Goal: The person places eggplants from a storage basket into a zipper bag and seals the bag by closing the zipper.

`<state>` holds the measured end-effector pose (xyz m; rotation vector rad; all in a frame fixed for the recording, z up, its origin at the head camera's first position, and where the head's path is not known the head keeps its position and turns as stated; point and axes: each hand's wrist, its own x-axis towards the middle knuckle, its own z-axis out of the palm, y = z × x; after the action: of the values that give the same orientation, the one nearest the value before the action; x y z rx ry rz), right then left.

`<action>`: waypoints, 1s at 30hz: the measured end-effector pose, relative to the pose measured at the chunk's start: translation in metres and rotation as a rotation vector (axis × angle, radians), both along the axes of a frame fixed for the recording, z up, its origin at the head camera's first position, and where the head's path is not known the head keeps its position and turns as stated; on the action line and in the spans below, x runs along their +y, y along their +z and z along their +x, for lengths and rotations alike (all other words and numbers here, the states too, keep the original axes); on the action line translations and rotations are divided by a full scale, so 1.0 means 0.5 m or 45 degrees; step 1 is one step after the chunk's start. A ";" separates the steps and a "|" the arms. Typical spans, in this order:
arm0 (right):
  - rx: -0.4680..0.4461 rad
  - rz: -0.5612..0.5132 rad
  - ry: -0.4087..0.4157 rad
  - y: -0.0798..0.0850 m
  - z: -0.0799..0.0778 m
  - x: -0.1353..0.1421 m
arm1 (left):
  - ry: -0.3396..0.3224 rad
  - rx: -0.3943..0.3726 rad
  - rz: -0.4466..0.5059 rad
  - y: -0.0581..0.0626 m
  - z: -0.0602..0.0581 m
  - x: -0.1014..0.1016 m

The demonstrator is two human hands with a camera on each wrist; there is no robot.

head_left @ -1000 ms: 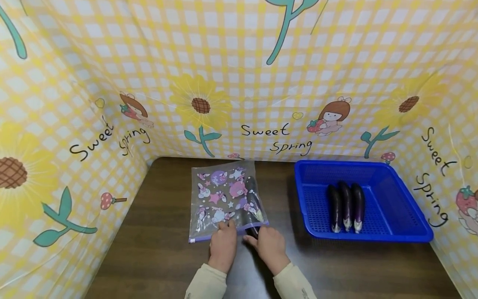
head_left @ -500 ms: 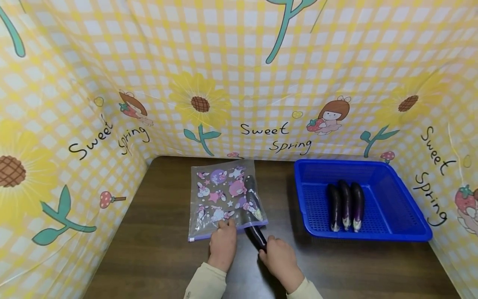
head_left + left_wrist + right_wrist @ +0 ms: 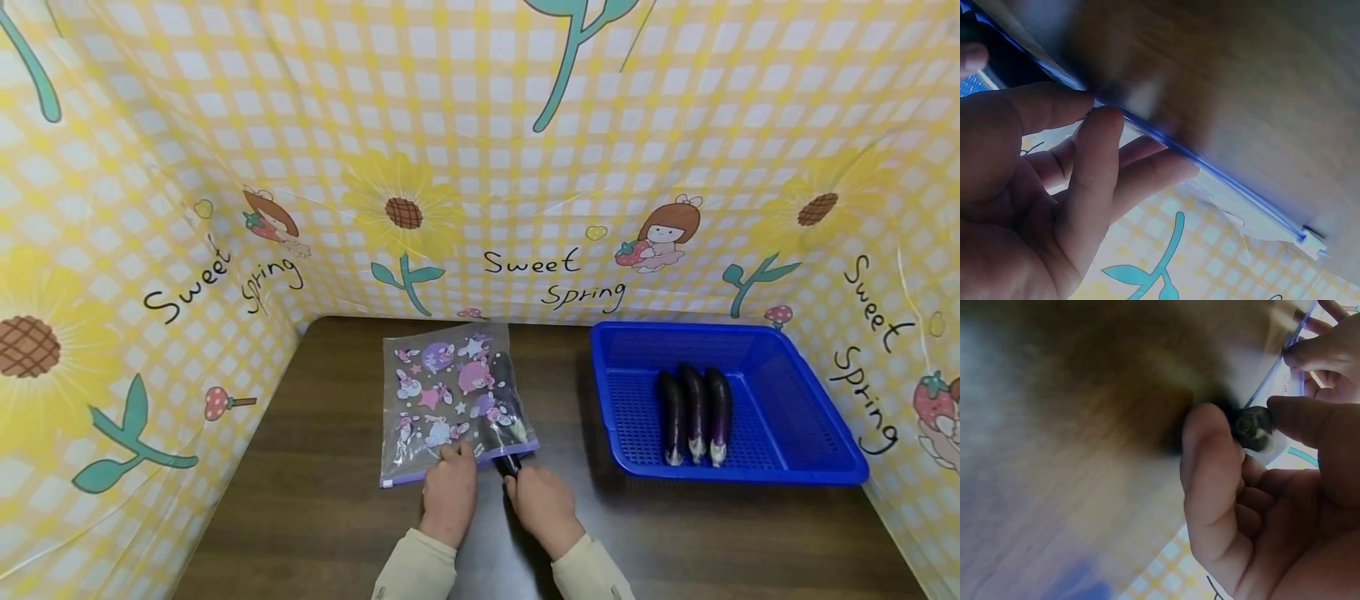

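A clear zip bag with pink and purple cartoon prints lies flat in the head view, its purple-edged mouth towards me. My left hand pinches that edge near the middle; the left wrist view shows thumb and finger on the zip strip. One eggplant is seen through the bag's right side. Another eggplant reaches into the mouth, and my right hand grips its near end. In the right wrist view its stem end shows between thumb and fingers.
To the right stands a blue plastic basket with three eggplants side by side. A brown wooden table carries everything. Yellow checked cloth walls the back and both sides.
My right hand first slid back along the eggplant, then moved forward towards the bag. The eggplant now sits deeper in the mouth. The left hand keeps its place on the edge.
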<state>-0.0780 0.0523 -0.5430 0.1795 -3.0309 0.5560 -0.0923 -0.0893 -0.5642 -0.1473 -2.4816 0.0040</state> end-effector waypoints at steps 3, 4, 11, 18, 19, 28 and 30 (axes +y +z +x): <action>-0.054 -0.010 -0.037 -0.004 -0.017 -0.008 | 0.001 -0.025 -0.020 0.002 0.000 0.000; -0.061 -0.012 -0.049 -0.004 -0.023 -0.011 | 0.000 -0.033 -0.025 0.003 0.000 -0.001; -0.104 0.003 -0.093 -0.013 -0.050 -0.026 | 0.005 -0.045 -0.019 0.008 0.003 0.001; -0.080 -0.023 -0.059 -0.014 -0.042 -0.017 | -0.001 -0.047 -0.007 0.013 0.004 0.001; -0.060 -0.015 -0.047 -0.013 -0.040 -0.016 | 0.000 -0.039 -0.009 0.013 0.004 0.001; 0.020 0.029 -0.043 -0.013 -0.047 -0.017 | -0.007 -0.024 0.010 0.004 0.002 0.003; -0.002 0.044 -0.057 -0.016 -0.053 -0.016 | -0.010 -0.028 0.018 0.003 0.001 0.003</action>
<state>-0.1047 0.0445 -0.5511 0.1125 -3.0390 0.5006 -0.0916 -0.0876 -0.5628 -0.1519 -2.5023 -0.0183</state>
